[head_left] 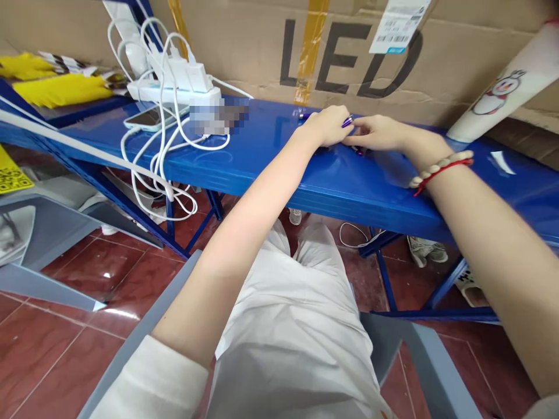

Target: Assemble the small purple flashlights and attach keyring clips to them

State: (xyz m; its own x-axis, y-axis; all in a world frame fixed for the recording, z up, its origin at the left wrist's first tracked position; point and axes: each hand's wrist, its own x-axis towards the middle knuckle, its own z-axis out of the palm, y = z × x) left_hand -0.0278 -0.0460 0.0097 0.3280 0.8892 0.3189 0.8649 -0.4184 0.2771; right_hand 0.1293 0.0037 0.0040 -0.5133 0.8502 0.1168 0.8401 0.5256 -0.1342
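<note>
My left hand (328, 125) is closed at the back of the blue bench (262, 154), with a shiny purple pen (347, 121) showing at its fingertips. The end of another dark pen-like piece (303, 116) pokes out behind that hand on the bench. My right hand (379, 132), wearing a bead bracelet (441, 169) and a red cord, meets the left one from the right. Its fingertips are pinched close together, and what they hold is hidden. Below them lies a small purple piece (358, 150), partly covered by the fingers.
Behind the bench stands a cardboard box (253, 52) marked LED. A white power strip (174, 93), tangled white cables (161, 157) and a phone (151, 118) are at left. A white cup (502, 87) with a snowman stands at right, near a paper scrap (502, 163).
</note>
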